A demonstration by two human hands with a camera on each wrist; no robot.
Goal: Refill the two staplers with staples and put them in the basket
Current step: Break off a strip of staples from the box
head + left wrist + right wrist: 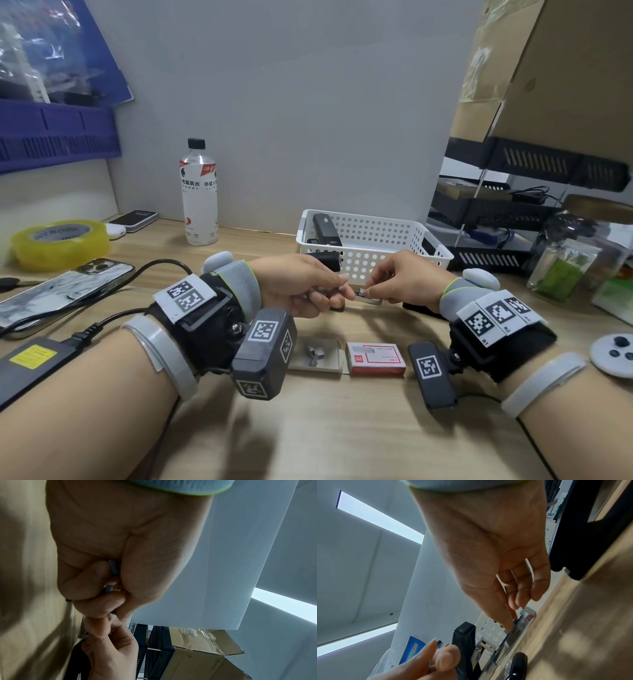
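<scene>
Before the basket (371,236), your left hand (301,286) grips the open stapler (465,646) on the desk (325,428); your right hand (400,281) pinches staples (368,294) at its tray. Another stapler (327,228) sits inside the basket.

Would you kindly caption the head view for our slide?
Both hands, left hand and right hand, load staples into an open stapler before the basket.

A white perforated plastic basket (383,240) beyond the hands holds a black stapler (327,228); nearer than the hands lies a red-and-white cardboard staple box (375,359); left of the left hand (301,286), a yellow-tinted tape roll (60,243); the desk (325,428) is pale wood-grain
</scene>
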